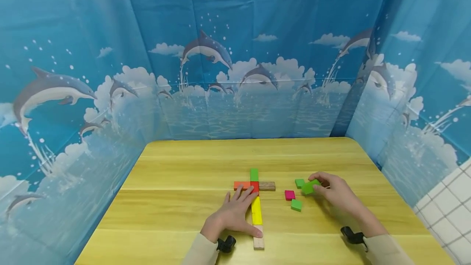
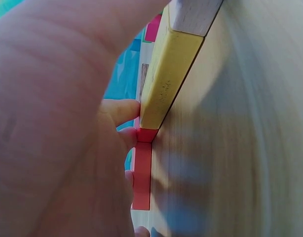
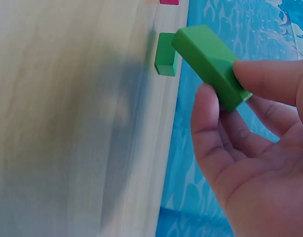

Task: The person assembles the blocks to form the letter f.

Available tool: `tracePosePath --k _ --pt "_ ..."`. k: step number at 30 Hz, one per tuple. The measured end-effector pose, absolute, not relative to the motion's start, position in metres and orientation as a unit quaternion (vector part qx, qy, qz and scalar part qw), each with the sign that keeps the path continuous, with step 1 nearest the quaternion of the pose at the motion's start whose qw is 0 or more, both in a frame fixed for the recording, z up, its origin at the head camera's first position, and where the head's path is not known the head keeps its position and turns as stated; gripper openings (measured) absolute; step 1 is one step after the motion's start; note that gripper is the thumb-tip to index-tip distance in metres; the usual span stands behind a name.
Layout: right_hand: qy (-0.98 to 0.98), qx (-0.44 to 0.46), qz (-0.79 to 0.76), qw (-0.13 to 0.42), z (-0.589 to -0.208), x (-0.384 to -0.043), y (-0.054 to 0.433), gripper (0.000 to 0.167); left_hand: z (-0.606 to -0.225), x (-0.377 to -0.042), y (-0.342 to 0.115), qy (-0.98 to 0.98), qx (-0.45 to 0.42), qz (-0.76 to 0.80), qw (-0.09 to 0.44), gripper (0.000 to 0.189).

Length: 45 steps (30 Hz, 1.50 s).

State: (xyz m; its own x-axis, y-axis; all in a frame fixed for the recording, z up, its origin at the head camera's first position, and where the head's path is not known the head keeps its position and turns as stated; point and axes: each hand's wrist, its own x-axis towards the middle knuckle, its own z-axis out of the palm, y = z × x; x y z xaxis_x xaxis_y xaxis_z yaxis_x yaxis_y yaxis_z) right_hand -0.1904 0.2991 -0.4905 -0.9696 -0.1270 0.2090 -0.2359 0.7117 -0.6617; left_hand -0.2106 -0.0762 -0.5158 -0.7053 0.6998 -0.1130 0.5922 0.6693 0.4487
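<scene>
My right hand [image 1: 340, 194] pinches a green wooden block [image 3: 210, 61] between thumb and fingers, tilted and held above the tabletop. On the table lies a cross of blocks: a green one [image 1: 254, 174] at the far end, a red one [image 1: 254, 184] in the centre, an orange one [image 1: 241, 184] to the left, a dark wood one [image 1: 267, 186] to the right. A yellow block [image 1: 256, 211] and a pale wood block [image 1: 259, 243] form the near arm. With fingers spread, my left hand [image 1: 235, 214] rests over the cross, fingertips around the red and orange blocks, thumb on the pale block.
Right of the cross lie a magenta block [image 1: 290, 195] and two loose green blocks, one farther back [image 1: 299, 183] and one nearer [image 1: 296, 205]. The wood-grain table [image 1: 165, 207] is bordered by a blue dolphin-print curtain [image 1: 235, 113].
</scene>
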Motion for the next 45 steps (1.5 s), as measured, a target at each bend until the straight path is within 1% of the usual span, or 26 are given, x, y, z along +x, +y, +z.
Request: tracePosePath --k 6,13,20,25,31,45 --pt "-0.919 0.097 0.369 0.097 -0.487 -0.199 0.292 0.022 -0.514 -0.212 -0.078 0.904 0.357 0.191 0.137 0.117" --pt "-0.891 0.089 0.437 0.084 -0.485 -0.213 0.281 0.023 -0.517 -0.211 -0.076 0.901 0.358 0.199 0.142 0.116" --pt "-0.868 0.06 0.482 0.099 -0.488 -0.229 0.266 0.027 -0.518 -0.21 -0.077 0.904 0.356 0.191 0.138 0.117" --pt "-0.859 0.056 0.498 0.106 -0.485 -0.239 0.257 0.029 -0.518 -0.21 -0.077 0.904 0.356 0.193 0.135 0.118" --pt "-0.852 0.062 0.51 0.101 -0.482 -0.253 0.245 0.029 -0.516 -0.211 -0.076 0.905 0.359 0.189 0.126 0.118" --pt "-0.847 0.06 0.521 0.089 -0.486 -0.276 0.221 0.028 -0.515 -0.21 -0.078 0.905 0.356 0.192 0.131 0.117"
